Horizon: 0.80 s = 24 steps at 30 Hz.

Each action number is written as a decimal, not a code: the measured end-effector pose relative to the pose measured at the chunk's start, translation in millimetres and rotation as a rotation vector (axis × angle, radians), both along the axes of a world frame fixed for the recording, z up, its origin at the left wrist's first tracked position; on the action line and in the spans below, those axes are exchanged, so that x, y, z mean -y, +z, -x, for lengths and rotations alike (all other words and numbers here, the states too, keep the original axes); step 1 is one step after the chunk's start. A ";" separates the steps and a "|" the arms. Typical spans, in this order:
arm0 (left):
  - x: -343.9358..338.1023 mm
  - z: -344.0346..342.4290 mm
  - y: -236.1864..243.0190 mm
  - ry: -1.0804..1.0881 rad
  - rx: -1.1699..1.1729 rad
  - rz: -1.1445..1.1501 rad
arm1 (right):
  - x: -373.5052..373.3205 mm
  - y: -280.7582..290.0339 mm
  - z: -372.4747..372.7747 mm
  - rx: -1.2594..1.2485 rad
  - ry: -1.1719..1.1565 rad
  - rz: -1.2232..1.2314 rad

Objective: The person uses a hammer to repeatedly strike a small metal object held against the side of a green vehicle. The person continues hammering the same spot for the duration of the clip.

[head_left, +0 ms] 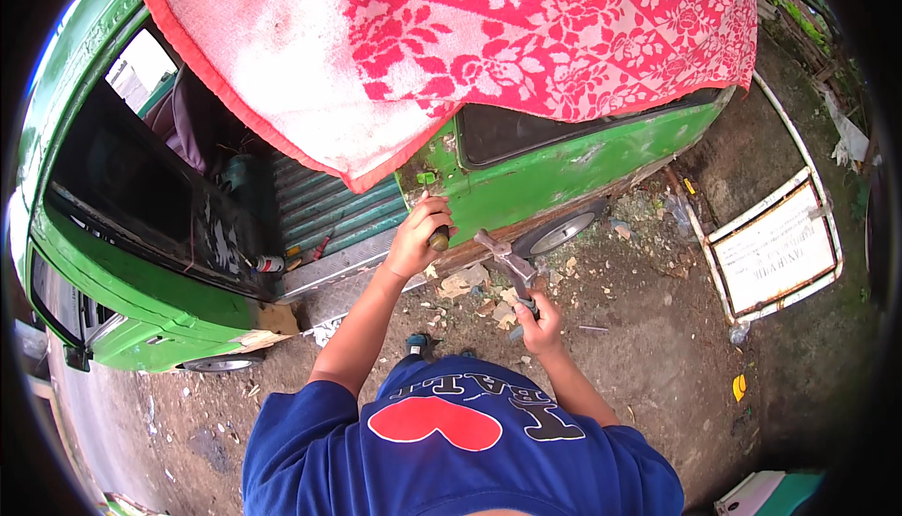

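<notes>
My left hand is closed around a tool with a rounded, brownish-yellow handle end. Its working end is hidden behind my fingers, so I cannot tell its exact kind. That hand is at the rear edge of the door opening, against the green van body, where paint is worn and chipped. A claw hammer is in my right hand, fingers wrapped round its dark handle. The hammer's metal head is raised to the right of the left hand, apart from the handle end.
A red and white floral blanket drapes over the roof. Left of my hands lies the ribbed van floor, with a small can by the sill. Below are a wheel and paint flakes. A rusty framed sign is at right.
</notes>
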State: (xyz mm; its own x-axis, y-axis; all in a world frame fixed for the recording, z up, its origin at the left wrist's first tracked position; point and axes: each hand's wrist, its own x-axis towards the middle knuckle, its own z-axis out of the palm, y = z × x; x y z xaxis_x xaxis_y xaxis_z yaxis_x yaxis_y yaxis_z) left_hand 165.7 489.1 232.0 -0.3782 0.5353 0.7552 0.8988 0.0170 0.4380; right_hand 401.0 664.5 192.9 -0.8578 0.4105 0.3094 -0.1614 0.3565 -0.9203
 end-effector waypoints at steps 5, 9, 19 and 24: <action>-0.9 3.6 2.0 -0.018 0.026 -0.016 | -2.3 -3.4 0.1 0.016 -0.024 -0.013; -1.6 5.8 -2.2 -0.041 0.039 -0.001 | -3.9 -2.7 0.9 0.012 -0.020 -0.015; -3.3 9.2 -1.7 -0.117 0.101 -0.012 | -6.6 6.1 -1.9 0.017 -0.023 -0.056; -6.1 13.1 -4.0 -0.117 0.080 -0.011 | -7.6 7.5 -3.9 0.028 -0.017 -0.005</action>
State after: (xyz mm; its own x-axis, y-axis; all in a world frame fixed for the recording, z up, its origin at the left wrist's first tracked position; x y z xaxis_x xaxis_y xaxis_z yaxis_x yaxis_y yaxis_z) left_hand 152.6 495.2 228.0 -0.3727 0.5714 0.7312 0.8567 -0.0909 0.5077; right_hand 404.8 672.1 200.4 -0.8593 0.4232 0.2873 -0.1294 0.3637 -0.9225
